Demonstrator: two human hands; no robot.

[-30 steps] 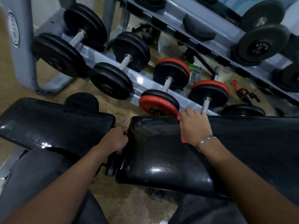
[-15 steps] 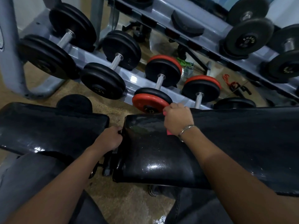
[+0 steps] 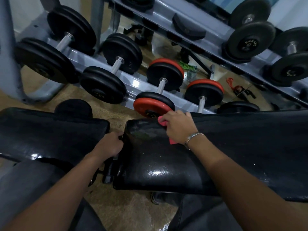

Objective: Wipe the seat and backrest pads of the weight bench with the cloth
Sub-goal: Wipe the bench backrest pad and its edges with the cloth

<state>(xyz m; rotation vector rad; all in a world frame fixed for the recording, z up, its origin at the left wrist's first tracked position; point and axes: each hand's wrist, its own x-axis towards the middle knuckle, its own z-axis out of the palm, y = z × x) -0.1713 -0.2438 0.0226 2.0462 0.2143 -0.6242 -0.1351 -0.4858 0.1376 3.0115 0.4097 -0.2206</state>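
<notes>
The black weight bench lies across the view in two glossy pads: the seat pad point(image 3: 50, 132) at left and the long backrest pad point(image 3: 241, 147) at right, with a gap between them. My right hand point(image 3: 179, 126) presses a red cloth point(image 3: 162, 121) on the backrest's far edge near its left end; most of the cloth is hidden under the palm. My left hand point(image 3: 109, 145) is closed on the backrest's left end at the gap, above the black bench hinge point(image 3: 108, 172).
A grey dumbbell rack point(image 3: 133, 80) stands just behind the bench, holding black dumbbells point(image 3: 106, 74) and red-trimmed ones point(image 3: 160, 92). A black roller pad point(image 3: 74, 108) sits behind the seat. My grey-trousered legs flank the bench over a tan floor point(image 3: 126, 205).
My right hand has slid the cloth leftward along the backrest's far edge, toward the pad's left end. My left hand has stayed on the pad's end.
</notes>
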